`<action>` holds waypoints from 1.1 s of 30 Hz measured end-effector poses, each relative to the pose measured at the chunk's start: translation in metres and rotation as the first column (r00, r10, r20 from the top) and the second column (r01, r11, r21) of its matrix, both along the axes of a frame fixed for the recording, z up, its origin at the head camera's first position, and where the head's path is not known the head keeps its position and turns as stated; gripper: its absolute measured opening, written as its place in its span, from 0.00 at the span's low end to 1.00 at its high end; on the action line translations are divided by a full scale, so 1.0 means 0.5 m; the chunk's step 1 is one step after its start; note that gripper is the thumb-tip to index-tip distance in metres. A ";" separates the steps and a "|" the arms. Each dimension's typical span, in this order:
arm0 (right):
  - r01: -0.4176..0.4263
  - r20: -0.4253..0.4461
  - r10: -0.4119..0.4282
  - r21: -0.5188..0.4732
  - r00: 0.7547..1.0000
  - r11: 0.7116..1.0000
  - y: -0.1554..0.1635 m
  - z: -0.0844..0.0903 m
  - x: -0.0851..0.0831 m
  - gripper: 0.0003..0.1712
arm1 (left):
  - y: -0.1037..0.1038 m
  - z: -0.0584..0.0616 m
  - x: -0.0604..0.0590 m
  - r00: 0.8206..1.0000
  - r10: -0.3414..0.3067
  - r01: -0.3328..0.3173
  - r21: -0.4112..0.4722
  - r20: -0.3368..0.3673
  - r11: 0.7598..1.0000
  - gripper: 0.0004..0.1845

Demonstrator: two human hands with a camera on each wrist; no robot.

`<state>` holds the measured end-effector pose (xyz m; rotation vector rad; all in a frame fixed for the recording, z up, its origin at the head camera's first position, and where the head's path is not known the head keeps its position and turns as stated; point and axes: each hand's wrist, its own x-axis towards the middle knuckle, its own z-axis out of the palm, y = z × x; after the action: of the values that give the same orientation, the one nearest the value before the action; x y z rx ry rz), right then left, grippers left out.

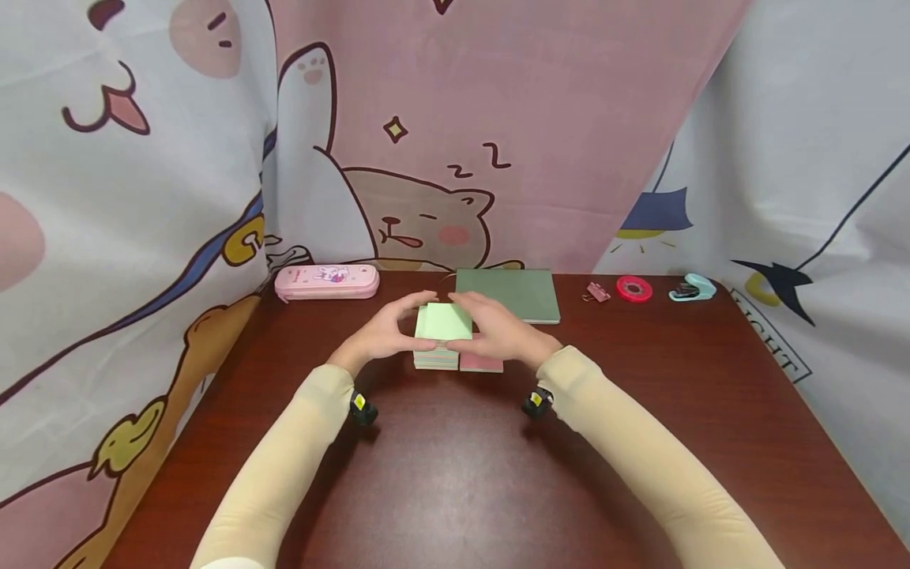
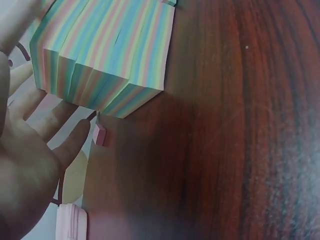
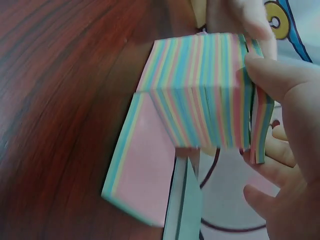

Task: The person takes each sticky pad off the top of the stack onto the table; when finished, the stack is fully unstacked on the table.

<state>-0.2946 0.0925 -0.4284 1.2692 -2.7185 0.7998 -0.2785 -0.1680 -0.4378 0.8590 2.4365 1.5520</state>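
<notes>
A tall stack of striped pastel sticky note pads stands on the table, its layers showing pink, yellow, green and blue. The top pad sits slightly askew, with a thin gap under it. My left hand holds this pad from the left, thumb at the near edge and fingers at the far edge. From the right, my right hand grips it the same way, thumb against the striped side. Beside the stack, partly under my right hand, lies a lower pink-topped sticky note pad.
Behind my right hand lies a green notebook. A pink pencil case is at the back left. Along the back right are a pink binder clip, a red tape roll and a mint stapler-like item. Printed curtains border the table.
</notes>
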 end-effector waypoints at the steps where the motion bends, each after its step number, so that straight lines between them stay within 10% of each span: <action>1: -0.004 -0.006 0.004 -0.014 1.000 1.000 0.011 -0.001 0.000 0.51 | -0.001 -0.006 -0.003 1.000 0.007 -0.007 -0.011 0.003 1.000 0.44; 15: 0.118 0.022 -0.118 0.018 0.993 0.993 0.248 -0.090 0.016 0.48 | -0.007 -0.057 -0.033 0.998 0.056 -0.056 -0.034 0.017 0.998 0.43; 33: 0.079 0.057 -0.086 0.106 0.995 0.991 0.262 -0.140 0.010 0.47 | -0.012 -0.059 -0.037 0.999 0.038 -0.037 -0.042 0.029 0.998 0.43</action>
<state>-0.2895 0.2237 -0.4982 1.1592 -2.8743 0.7100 -0.2971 -0.1737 -0.4675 0.7823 2.4689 1.5090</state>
